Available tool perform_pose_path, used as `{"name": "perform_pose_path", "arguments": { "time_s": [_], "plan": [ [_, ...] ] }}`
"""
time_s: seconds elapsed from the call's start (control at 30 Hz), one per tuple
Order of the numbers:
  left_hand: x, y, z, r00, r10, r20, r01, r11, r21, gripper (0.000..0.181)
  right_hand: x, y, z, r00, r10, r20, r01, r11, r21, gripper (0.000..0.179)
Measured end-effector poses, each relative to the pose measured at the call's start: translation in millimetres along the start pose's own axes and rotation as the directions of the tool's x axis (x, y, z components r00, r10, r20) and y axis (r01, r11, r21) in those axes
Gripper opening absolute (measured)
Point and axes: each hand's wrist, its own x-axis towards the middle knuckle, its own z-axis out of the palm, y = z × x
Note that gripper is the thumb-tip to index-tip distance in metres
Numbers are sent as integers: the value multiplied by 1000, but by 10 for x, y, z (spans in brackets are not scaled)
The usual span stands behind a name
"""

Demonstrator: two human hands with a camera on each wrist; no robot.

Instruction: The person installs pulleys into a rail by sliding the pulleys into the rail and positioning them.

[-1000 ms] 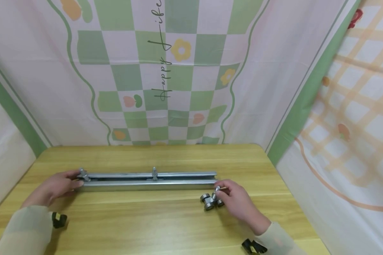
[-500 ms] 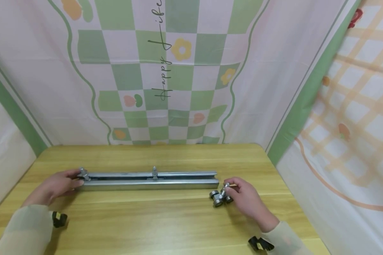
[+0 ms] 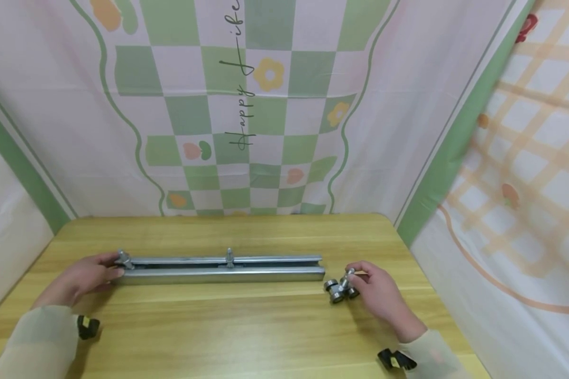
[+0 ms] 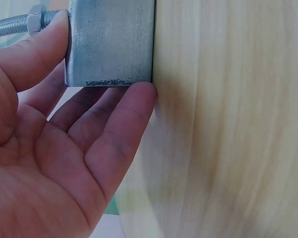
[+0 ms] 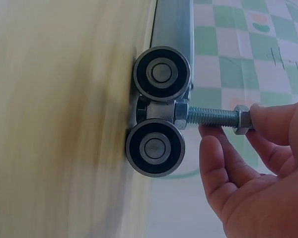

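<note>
A grey metal channel rail (image 3: 223,276) lies lengthwise on the table, its slot facing up. My left hand (image 3: 86,278) holds the rail's left end, thumb at the top edge and fingers against the end and lower corner. Beside that thumb a threaded bolt with a nut (image 4: 35,19) sticks up from the slot. A second bolt (image 3: 229,258) stands near the rail's middle. Just off the right end, a four-wheeled roller trolley (image 3: 334,291) is apart from the rail. My right hand (image 3: 381,296) pinches the nut end of its threaded bolt (image 5: 213,117); its wheels face the rail.
The wooden table (image 3: 208,331) extends in front of and behind the rail. A checked curtain (image 3: 246,116) hangs along the back edge, with another patterned cloth (image 3: 526,173) at the right. Black wrist cameras (image 3: 396,360) sit by both sleeves.
My right hand has drawn the roller trolley rightward, away from the rail's right end, opening a gap between them. My left hand and the rail have stayed in place.
</note>
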Motion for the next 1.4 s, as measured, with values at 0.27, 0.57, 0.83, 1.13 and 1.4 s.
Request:
{"name": "perform_pose_path", "arguments": {
  "time_s": [0.27, 0.57, 0.83, 1.13, 1.4],
  "plan": [
    [-8, 8, 2, 1000, -12, 0, 12, 1000, -5, 72, 17, 108, -154, 1000, 16, -26, -17, 999, -43, 28],
    [-17, 19, 11, 1000, -27, -5, 27, 1000, -9, 76, 74, 194, -254, 997, 41, -62, -43, 999, -24, 28],
    [-3, 47, 8, 998, -60, -9, 60, 998, -8, 75, 175, 220, -236, 996, 26, -88, -31, 998, -60, 31],
    [-9, 47, 10, 999, -51, -9, 51, 999, -8, 74, 303, 184, -204, 993, 70, -91, -77, 994, -75, 34],
    [-18, 55, 11, 999, -49, -7, 49, 999, -7, 75, 368, 128, -156, 994, 63, -94, -69, 996, -62, 29]
  ]
}}
